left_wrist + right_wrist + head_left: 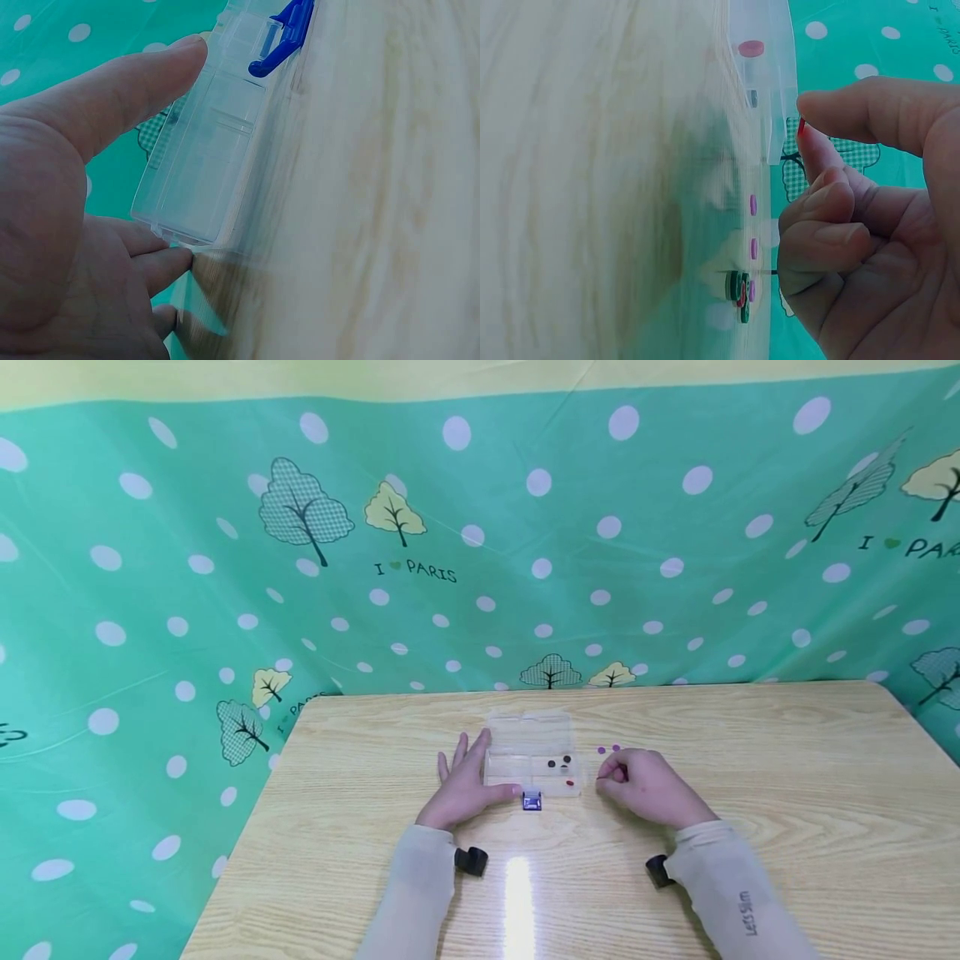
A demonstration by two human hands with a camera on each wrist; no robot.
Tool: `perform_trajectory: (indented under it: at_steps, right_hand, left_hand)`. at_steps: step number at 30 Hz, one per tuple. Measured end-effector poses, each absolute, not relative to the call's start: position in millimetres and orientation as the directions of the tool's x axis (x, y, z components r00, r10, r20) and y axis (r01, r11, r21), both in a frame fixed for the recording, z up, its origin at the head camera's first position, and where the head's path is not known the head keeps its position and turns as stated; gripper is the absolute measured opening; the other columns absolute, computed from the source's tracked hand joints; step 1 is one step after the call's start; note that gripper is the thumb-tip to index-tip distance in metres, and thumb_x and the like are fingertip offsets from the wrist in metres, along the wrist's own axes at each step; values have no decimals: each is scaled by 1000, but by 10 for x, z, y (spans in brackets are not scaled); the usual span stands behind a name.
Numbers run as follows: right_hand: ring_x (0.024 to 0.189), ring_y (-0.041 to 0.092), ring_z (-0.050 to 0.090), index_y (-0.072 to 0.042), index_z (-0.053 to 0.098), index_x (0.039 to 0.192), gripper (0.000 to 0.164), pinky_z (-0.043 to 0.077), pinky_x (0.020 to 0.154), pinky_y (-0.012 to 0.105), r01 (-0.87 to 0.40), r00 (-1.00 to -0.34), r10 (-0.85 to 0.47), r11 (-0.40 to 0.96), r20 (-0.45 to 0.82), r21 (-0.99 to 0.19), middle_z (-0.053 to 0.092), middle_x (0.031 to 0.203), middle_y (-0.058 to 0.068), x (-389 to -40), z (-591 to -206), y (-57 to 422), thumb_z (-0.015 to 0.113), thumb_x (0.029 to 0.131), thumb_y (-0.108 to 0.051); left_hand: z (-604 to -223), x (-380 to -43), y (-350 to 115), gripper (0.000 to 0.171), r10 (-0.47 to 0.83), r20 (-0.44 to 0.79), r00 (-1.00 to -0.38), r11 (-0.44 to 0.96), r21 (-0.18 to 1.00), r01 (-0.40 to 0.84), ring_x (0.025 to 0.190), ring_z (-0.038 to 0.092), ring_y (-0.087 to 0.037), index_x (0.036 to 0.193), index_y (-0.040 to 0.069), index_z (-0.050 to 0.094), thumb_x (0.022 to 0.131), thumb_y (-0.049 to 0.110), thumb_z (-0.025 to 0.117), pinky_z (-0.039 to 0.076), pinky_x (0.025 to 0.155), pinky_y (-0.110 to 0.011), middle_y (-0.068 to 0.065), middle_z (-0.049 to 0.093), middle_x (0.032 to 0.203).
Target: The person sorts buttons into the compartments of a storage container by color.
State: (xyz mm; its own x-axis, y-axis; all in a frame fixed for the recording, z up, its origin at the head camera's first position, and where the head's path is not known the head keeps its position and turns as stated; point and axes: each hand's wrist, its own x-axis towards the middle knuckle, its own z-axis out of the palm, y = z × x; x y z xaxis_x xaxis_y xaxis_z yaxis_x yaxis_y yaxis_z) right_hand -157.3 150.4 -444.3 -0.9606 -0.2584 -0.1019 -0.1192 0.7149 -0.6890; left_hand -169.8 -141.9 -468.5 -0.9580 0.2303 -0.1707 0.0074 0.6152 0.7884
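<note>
Green dotted cloth (480,568) hangs behind the table (360,893), where a clear box (510,767) (lid (529,737) open) lies between the left hand (463,789), fingers (165,270) outstretched, and the right hand (651,787), which pinches a red piece (801,126).

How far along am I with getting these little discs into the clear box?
Done, it seems: dark discs and a red one lie in the box. In hand: another red disc, pinched in the right hand's grip. Left, I'd judge: the pink discs and dark green discs out on the table.
</note>
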Motion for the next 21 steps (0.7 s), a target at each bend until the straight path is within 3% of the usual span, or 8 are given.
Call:
perform_trajectory:
  at_steps: [4, 10, 14, 17, 18, 21]
  right_hand:
    - [77, 16, 52, -10, 68, 86, 4, 46, 81, 37, -129, -960, -262, 721, -95, -681, 53, 74, 0, -1578, -4437, 1473, 69, 88, -13]
    - [75, 16, 51, -10, 68, 87, 4, 46, 77, 36, -120, -961, -257, 715, -98, -689, 53, 74, 0, -1580, -4430, 1431, 69, 88, -13]
    - [83, 19, 55, -9, 68, 87, 4, 48, 95, 45, -128, -962, -260, 706, -87, -697, 53, 74, 0, -1579, -4439, 1416, 69, 88, -12]
    - [88, 20, 56, -9, 68, 87, 4, 41, 108, 51, -128, -962, -258, 704, -84, -698, 53, 74, 0, -1579, -4445, 1400, 68, 89, -12]
    - [87, 19, 56, -9, 68, 86, 4, 43, 107, 50, -128, -962, -258, 705, -84, -698, 53, 73, 0, -1579, -4446, 1392, 68, 89, -12]
    - [78, 17, 54, -10, 68, 87, 4, 51, 87, 39, -125, -961, -260, 702, -89, -701, 54, 74, 0, -1577, -4440, 1366, 68, 90, -13]
  left_hand:
    - [-4694, -1705, -1420, 115, 242, -165, -956, 629, 777, 25, 154, -12, -24, 163, 15, 15, 76, 47, 84, -26, 113, -53, -6, 17, 167]
    - [-4708, -1713, -1421, 116, 244, -163, -956, 640, 767, 33, 153, -12, -24, 163, 16, 14, 76, 49, 83, -26, 113, -54, -6, 18, 166]
    - [-4712, -1719, -1419, 116, 249, -159, -955, 645, 763, 41, 153, -12, -25, 163, 16, 14, 76, 50, 83, -26, 113, -54, -6, 18, 166]
    - [-4711, -1722, -1418, 115, 254, -156, -955, 650, 758, 50, 153, -12, -25, 163, 15, 14, 77, 50, 82, -26, 113, -54, -6, 17, 166]
    - [-4709, -1722, -1417, 115, 254, -156, -955, 651, 757, 49, 153, -12, -24, 163, 15, 14, 78, 49, 82, -26, 113, -53, -6, 18, 166]
    - [-4705, -1719, -1415, 114, 253, -155, -955, 651, 758, 49, 153, -11, -24, 163, 14, 14, 78, 48, 83, -27, 114, -51, -6, 19, 166]
